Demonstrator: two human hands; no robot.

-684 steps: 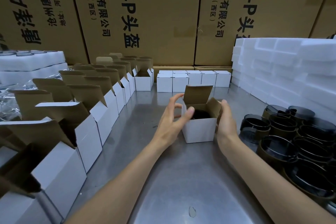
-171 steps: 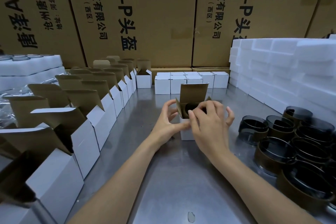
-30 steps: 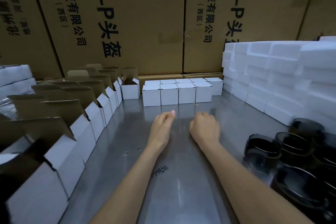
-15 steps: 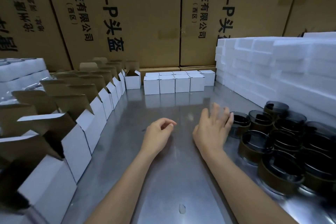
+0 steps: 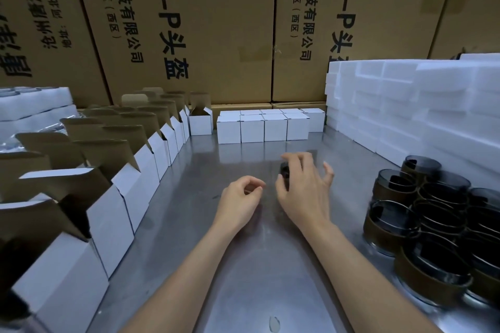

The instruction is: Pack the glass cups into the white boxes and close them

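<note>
My right hand (image 5: 304,192) grips a dark glass cup (image 5: 284,172) above the middle of the steel table (image 5: 243,278); the cup is blurred and mostly hidden by my fingers. Just left of it, my left hand (image 5: 239,199) hovers with loosely curled fingers and holds nothing. Several more dark glass cups (image 5: 433,213) with brown bands stand packed together at the right. A row of open white boxes (image 5: 121,192) with brown flaps up lines the left side. Several closed white boxes (image 5: 251,127) stand in rows at the back.
Stacks of white foam blocks (image 5: 405,108) rise at the back right, with another foam stack (image 5: 32,105) at the far left. Large brown cartons (image 5: 216,21) wall off the back of the table.
My right hand went to the cups at the right, took hold of one and came back toward the table's middle. My left hand stays near the centre, curled loosely.
</note>
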